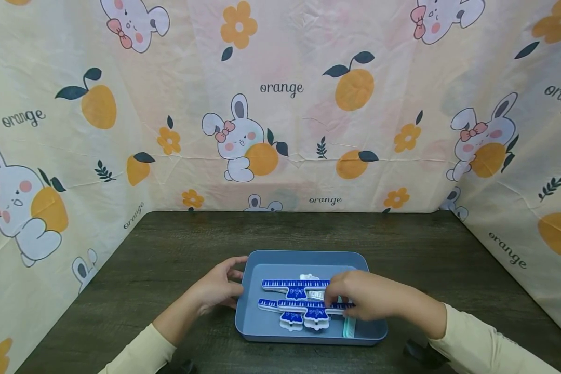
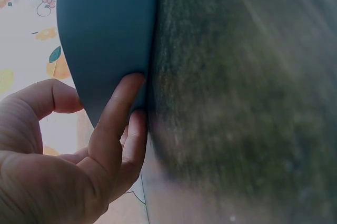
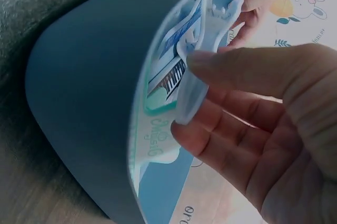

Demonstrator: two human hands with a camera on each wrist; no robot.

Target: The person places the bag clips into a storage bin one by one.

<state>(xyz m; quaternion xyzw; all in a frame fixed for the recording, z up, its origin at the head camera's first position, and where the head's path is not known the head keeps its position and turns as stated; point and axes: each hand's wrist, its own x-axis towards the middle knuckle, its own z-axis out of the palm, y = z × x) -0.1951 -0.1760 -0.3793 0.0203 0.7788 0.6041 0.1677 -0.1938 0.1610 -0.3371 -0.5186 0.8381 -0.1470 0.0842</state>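
A shallow blue-grey tray (image 1: pixel 308 339) stands on the dark table, holding several long blue-and-white music clips (image 1: pixel 295 284) with keyboard-like stripes. At its left end, my left hand (image 1: pixel 217 285) holds the outer wall and rim. Bent fingertips (image 2: pixel 131 84) press low on the tray's wall (image 2: pixel 108 23) in the left wrist view. My right hand (image 1: pixel 366 293) reaches over the right side. The right wrist view shows its thumb and fingers pinching a whitish clip (image 3: pixel 194 100), edge-on. Beside it lies a mint-green clip (image 3: pixel 155 142) lettered "Music"; the pinching fingertips are partly hidden in the head view.
Dark wood-grain table (image 1: pixel 205 234) surrounds the tray. A printed cloth (image 1: pixel 299 130) with rabbits and oranges hangs behind and at both sides. Small dark objects (image 1: pixel 423 353) sit by the right sleeve and near the left forearm.
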